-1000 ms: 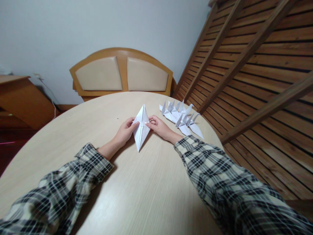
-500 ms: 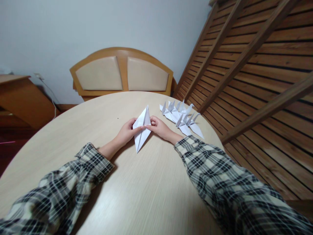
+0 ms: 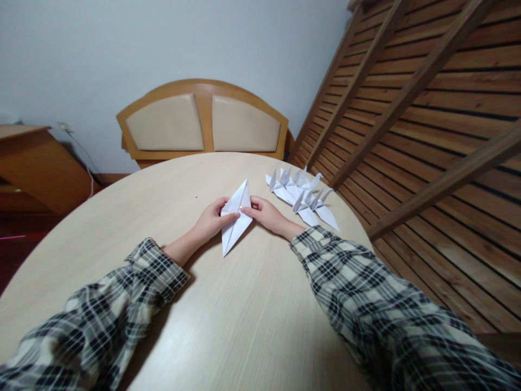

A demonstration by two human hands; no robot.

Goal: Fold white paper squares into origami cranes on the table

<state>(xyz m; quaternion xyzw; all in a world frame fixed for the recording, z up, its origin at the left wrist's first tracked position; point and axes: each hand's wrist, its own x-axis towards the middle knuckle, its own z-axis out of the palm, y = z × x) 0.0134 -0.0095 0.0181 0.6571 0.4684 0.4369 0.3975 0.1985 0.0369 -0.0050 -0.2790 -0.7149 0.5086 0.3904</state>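
Observation:
A white folded paper diamond [image 3: 234,224] lies on the round pale wooden table [image 3: 228,320], tilted with its far tip to the right. My left hand [image 3: 210,221] pinches its left corner with thumb and fingers. My right hand [image 3: 265,213] pinches its right corner. Both sleeves are plaid and rest on the tabletop.
Several finished white paper cranes [image 3: 302,194] sit in a cluster near the table's right edge. A wooden chair with beige padded back [image 3: 202,124] stands behind the table. A slatted wooden frame [image 3: 423,108] leans at the right. A wooden cabinet [image 3: 32,163] is at the left.
The paper diamond has turned clockwise, its far tip swinging to the right and its near tip to the left. Both hands stayed on its side corners.

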